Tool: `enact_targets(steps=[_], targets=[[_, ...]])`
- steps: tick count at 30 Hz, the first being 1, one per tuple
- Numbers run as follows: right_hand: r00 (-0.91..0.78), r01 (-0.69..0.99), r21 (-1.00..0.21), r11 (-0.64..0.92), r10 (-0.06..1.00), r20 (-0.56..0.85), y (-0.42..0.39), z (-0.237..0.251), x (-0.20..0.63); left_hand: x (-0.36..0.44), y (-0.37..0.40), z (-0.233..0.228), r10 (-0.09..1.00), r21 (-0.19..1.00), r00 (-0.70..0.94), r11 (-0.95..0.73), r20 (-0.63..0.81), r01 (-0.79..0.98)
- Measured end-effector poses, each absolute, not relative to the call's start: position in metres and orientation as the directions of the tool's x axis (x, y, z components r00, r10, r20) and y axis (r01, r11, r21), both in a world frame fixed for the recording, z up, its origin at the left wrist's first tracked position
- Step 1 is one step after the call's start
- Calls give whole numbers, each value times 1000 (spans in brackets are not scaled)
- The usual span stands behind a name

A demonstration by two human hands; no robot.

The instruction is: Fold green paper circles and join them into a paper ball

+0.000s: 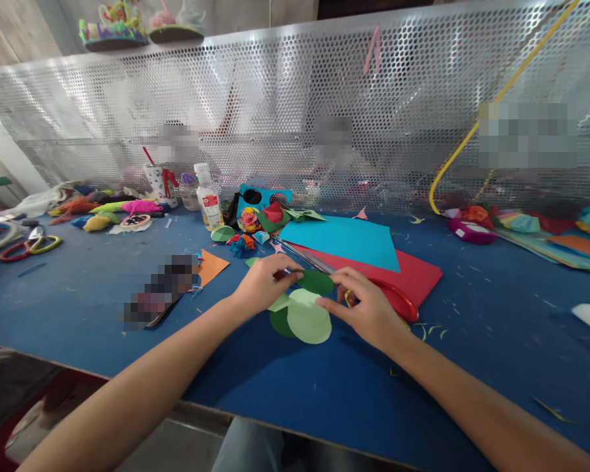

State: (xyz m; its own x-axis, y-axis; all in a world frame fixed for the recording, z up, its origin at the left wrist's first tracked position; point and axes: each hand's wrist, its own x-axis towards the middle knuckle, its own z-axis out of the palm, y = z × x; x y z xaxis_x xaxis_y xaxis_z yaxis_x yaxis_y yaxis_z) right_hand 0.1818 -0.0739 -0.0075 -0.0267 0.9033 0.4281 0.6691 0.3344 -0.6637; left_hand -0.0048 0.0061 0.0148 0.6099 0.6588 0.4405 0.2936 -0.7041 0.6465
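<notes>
Both hands [314, 292] pinch paper circles [307, 318] — lying between them.

Bare forearms, sleeveless to the elbows; pale trousers.

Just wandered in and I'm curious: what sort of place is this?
Probably a paper-craft workshop: a blue table strewn with coloured paper sheets, a glue bottle, red-handled scissors, and green paper circles.

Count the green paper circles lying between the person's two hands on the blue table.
3. A large light green circle lies nearest the person, a dark green circle shows partly beneath its left edge, and another dark green circle sits behind it. More may be hidden underneath.
</notes>
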Motion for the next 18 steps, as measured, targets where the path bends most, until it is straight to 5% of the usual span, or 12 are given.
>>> enact_targets(steps=[7,18], targets=[[36,386,-882,270,951,307,-77,-4,181,-3,-1,16,682,770,573,-624,454,133],[46,334,-880,338,926,374,-74,-7,181,13,-12,3,776,986,610,-147,162,-75]])
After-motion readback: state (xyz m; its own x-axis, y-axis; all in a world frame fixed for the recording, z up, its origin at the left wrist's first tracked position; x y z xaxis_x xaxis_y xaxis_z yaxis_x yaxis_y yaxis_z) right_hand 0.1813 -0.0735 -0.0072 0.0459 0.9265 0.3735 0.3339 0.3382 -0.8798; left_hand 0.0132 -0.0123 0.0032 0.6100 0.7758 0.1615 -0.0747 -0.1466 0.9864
